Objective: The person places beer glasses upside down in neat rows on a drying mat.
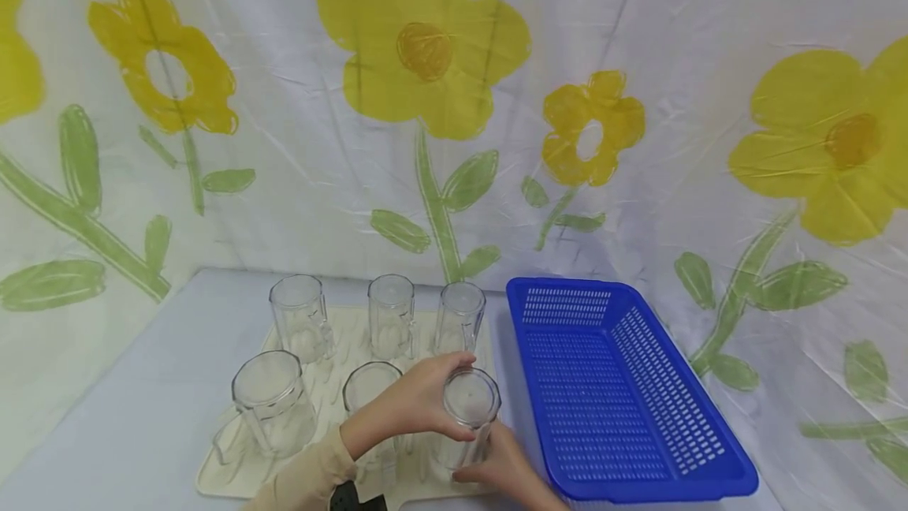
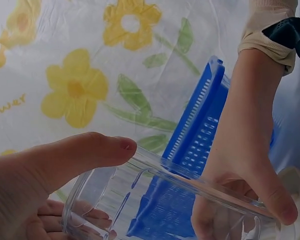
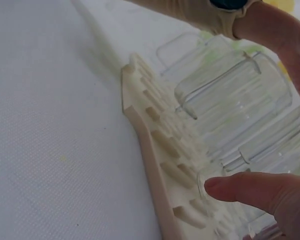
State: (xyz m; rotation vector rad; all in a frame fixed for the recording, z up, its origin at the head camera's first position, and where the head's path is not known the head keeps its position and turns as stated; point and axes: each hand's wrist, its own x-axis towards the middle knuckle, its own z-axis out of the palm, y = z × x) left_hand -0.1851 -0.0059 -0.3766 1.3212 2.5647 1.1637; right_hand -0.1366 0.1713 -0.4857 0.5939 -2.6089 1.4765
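Both my hands are on one clear glass mug [image 1: 470, 436] at the front right of a cream ridged tray [image 1: 227, 483]. My left hand [image 1: 418, 400] wraps its upper part, thumb on one side and fingers on the other. Lower down, my right hand [image 1: 505, 465] grips the same mug near its bottom end. In the left wrist view the mug [image 2: 125, 195] spans between the left thumb and the right hand [image 2: 240, 160]. The right thumb [image 3: 250, 191] lies along the glass near the tray's ridges in the right wrist view.
Several similar mugs stand on the tray, including a front-left one [image 1: 277, 408], a front-middle one [image 1: 369, 385] and a back-left one [image 1: 301, 322]. A blue slotted plastic basket [image 1: 528, 385] sits right of the tray. Behind hangs a flower-printed white cloth [image 1: 284, 140].
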